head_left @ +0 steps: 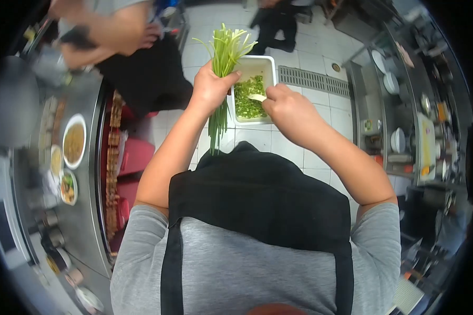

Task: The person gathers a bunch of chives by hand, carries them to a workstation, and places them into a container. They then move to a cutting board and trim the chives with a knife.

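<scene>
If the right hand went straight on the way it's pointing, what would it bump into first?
Probably the chopped greens in the white tub, since the right hand points across it. Depth is unclear, so the tub's rim might come first.

Square white tiles cover the floor (316,160), their darker joints forming a grid. A slotted metal drain grate (312,80) is set into it, with 1 small round drain cover (336,67) near the grate's end. Along the left side runs a steel counter (89,210); 3 white dishes (68,189) stand near its aisle edge, and red plastic surfaces (136,157) show beneath that edge. A white-framed appliance (21,252) with a dark panel sits beyond the counter's far edge. Opposite, steel shelving (370,144) carries white bowls (397,140). Light is fairly even, leaving a pale sheen on the counter.
</scene>
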Motion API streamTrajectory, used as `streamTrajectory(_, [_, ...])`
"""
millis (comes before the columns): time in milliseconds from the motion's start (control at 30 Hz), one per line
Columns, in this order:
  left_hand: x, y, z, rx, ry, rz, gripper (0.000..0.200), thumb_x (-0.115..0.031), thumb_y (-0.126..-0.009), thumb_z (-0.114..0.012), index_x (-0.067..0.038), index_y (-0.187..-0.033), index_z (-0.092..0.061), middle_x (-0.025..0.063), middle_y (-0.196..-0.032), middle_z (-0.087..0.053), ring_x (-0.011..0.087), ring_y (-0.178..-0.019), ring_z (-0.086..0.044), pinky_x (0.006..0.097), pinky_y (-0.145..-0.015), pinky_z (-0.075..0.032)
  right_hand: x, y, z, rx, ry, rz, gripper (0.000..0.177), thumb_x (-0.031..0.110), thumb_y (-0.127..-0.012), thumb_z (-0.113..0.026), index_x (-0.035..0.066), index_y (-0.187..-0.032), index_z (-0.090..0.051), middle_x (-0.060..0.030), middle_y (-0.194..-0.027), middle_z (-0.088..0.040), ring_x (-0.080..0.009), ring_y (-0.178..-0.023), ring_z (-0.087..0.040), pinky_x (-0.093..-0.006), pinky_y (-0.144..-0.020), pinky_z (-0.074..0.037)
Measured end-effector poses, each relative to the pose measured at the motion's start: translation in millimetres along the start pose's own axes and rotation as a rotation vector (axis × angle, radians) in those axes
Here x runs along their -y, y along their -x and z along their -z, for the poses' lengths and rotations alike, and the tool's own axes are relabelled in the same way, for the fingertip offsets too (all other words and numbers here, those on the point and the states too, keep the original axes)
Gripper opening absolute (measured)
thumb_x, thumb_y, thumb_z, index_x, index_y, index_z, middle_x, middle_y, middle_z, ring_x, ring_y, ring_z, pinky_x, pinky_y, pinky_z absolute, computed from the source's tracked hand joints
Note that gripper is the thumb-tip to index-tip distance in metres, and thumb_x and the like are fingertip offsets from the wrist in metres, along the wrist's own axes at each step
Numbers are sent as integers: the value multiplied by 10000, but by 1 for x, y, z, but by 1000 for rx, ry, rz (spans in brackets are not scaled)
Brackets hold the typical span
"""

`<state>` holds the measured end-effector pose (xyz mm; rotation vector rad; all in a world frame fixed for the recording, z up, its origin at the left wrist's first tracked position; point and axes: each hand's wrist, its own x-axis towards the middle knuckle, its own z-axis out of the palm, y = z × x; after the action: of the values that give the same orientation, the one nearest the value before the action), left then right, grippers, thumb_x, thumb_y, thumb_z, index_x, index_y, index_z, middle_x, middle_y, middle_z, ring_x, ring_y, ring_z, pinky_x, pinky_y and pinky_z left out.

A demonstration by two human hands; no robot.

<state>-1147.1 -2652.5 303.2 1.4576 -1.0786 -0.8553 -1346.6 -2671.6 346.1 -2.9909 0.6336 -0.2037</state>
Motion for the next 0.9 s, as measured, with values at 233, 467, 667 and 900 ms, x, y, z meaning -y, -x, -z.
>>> streamTrajectory(233, [-9,-93,-92,284,44,-47,200,-74,-774,-683,-8,-939,-591,18,-696,-595,90,-541,-527,254,-494,-439,-95,10,-9,-297,-14,-152,65,31,-694,-570,6,-750,-589,-106,-841,-553,-267,-849,-568,-367,-674,-514])
streamTrajectory(467, [-22,-203,-172,463,-47,-153,255,-121,-750,-691,0,-958,-605,74,-746,-649,133,-611,-595,290,-593,-482,-193,1,24,-319,211,-481,77,31,-705,-564,-10,-762,-595,-120,-850,-560,-281,-852,-579,-368,-672,-525])
streamTrajectory(667, [-32,-293,-253,647,-158,-241,289,-162,-736,-689,-8,-969,-617,106,-782,-669,183,-680,-629,324,-684,-490,-255,1,14,-116,98,-701,89,10,-666,-588,-33,-736,-623,-156,-827,-588,-300,-827,-616,-375,-678,-543])
streamTrajectory(900, [-46,-319,-363,904,-28,-249,220,-98,-771,-678,-21,-962,-599,26,-703,-605,101,-568,-543,269,-534,-447,-332,50,22,-321,189,-952,103,14,-667,-586,-28,-740,-644,-143,-825,-584,-288,-841,-608,-364,-679,-545])
